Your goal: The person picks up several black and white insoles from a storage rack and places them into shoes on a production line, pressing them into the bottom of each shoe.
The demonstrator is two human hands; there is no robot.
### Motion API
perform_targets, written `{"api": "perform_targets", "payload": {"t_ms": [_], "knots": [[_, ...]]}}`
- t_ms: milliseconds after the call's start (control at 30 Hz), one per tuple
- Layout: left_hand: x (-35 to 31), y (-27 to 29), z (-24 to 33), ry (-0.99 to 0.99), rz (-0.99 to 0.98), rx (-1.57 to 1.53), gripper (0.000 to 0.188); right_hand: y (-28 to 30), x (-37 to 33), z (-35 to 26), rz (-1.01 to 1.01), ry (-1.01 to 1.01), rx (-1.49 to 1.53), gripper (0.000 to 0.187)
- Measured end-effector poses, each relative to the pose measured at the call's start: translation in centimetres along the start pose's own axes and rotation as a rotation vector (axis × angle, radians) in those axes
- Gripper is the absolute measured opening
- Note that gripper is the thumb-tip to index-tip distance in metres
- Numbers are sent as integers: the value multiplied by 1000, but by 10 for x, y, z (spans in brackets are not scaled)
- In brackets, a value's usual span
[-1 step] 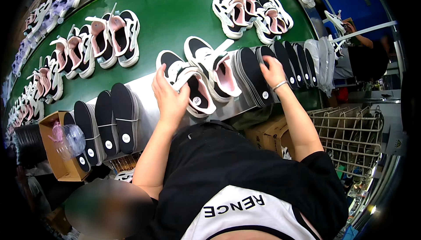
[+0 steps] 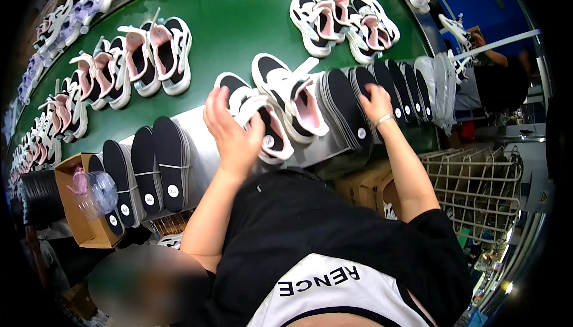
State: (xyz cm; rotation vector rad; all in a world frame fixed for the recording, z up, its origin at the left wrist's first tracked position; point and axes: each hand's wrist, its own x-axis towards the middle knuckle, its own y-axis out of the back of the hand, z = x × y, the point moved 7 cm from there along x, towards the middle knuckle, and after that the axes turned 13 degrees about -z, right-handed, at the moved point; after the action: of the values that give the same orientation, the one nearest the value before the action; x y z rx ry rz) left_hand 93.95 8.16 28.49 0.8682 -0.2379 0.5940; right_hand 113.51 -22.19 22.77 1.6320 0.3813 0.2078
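A pair of white and black sneakers with pink lining lies in front of me on the metal edge of the table. My left hand (image 2: pixel 231 133) rests against the outer side of the left sneaker (image 2: pixel 239 95), its thumb and fingers spread apart. Inside that shoe a black insole with a round white label shows. The right sneaker (image 2: pixel 280 82) lies beside it, its white tongue pulled up. My right hand (image 2: pixel 377 105) has its fingers bent together at a stack of black insoles (image 2: pixel 362 77); what lies between the fingertips is hidden. Another thick insole stack (image 2: pixel 341 103) stands between that hand and the shoes.
More insole stacks (image 2: pixel 170 166) lie at the left, next to a cardboard box (image 2: pixel 83 222) holding clear plastic. Several sneakers (image 2: pixel 158 55) stand on the green table (image 2: pixel 239 16). Clear plastic bags (image 2: pixel 439 88) and a wire rack (image 2: pixel 471 189) are at the right.
My right fingers have drawn slightly to the right over the insole stack. The left hand stays by the left sneaker, and the whole view has shifted a little.
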Motion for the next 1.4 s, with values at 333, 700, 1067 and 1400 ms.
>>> {"api": "perform_targets", "payload": {"t_ms": [333,700,1067,1400], "knots": [[57,-142,34,-44,-654,-112,44,4,-20,50,-123,-339,23,43],[50,-137,22,122,-606,-384,46,3,-62,-85,-1091,-220,1053,21],[49,-154,-6,358,-750,-487,28,-4,-38,-151,-511,306,-221,29],[43,-175,-26,395,-705,-574,35,-19,-29,-159,-651,409,-248,10]]}}
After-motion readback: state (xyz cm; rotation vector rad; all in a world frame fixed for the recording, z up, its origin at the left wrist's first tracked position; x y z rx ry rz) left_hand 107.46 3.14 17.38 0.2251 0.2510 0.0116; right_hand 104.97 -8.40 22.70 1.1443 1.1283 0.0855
